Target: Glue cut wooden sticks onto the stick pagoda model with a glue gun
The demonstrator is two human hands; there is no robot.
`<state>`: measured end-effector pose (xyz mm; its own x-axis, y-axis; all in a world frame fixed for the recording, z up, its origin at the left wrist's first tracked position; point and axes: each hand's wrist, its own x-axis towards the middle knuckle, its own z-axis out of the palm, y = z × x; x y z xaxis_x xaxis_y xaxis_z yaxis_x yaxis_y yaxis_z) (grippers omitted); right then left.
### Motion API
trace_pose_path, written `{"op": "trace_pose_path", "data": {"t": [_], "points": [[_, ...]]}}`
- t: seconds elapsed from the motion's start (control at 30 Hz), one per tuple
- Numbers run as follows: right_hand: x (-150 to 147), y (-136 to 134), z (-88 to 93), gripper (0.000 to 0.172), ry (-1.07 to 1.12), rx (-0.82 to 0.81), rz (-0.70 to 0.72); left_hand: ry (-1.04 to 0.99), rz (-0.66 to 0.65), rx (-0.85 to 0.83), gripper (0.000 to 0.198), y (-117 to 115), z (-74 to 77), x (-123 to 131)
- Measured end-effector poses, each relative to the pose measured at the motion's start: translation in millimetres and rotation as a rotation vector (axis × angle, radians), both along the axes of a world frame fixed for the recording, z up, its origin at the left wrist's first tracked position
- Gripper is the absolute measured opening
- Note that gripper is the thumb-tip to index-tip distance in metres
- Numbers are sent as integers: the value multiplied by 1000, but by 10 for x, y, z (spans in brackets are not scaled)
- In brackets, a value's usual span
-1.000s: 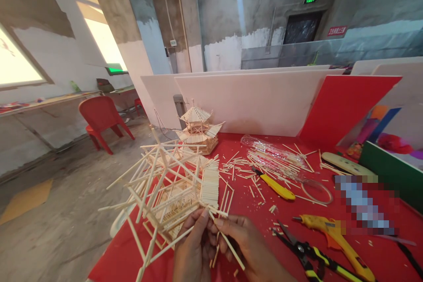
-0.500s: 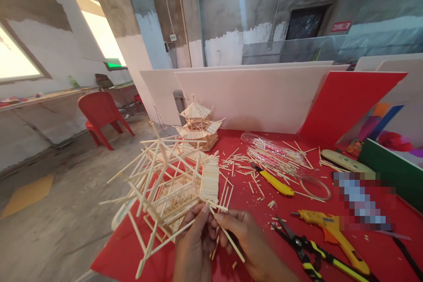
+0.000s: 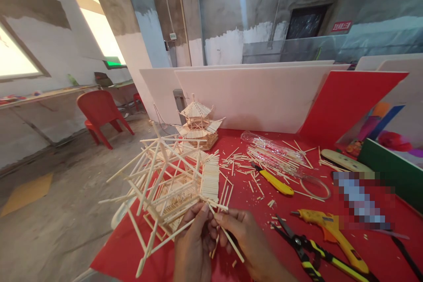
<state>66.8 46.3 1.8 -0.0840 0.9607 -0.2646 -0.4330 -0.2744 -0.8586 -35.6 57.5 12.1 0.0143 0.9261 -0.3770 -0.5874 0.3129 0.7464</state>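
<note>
My left hand [image 3: 193, 246] is closed on the lower corner of a pale stick frame model [image 3: 172, 183], held up over the near left edge of the red table [image 3: 257, 211]. My right hand [image 3: 246, 240] pinches a single thin stick [image 3: 228, 238], its upper end touching the model's corner by my left fingertips. The stick slants down to the right past my fingers. A few short sticks hang between my two hands.
A finished stick pagoda [image 3: 198, 124] stands at the table's back left. Loose sticks and a clear packet [image 3: 274, 154], a yellow utility knife [image 3: 274, 181], a wire ring [image 3: 315, 187], a yellow glue gun [image 3: 333, 235] and pliers [image 3: 307, 253] lie to the right. White and red boards [image 3: 264, 97] stand behind. A red chair [image 3: 99, 112] is on the floor.
The view shifted slightly, so the model and table sit a little higher in the picture. My hands keep the same hold on the model and the stick.
</note>
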Motion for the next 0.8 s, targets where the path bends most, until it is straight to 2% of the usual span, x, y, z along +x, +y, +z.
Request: {"op": "trace_pose_path", "data": {"t": [0.6, 0.8], "points": [[-15, -1, 73, 48, -47, -16, -12, 72, 13, 40, 30, 2, 35, 5], [-16, 27, 91, 43, -29, -10, -4, 73, 8, 48, 30, 2, 36, 10]]}}
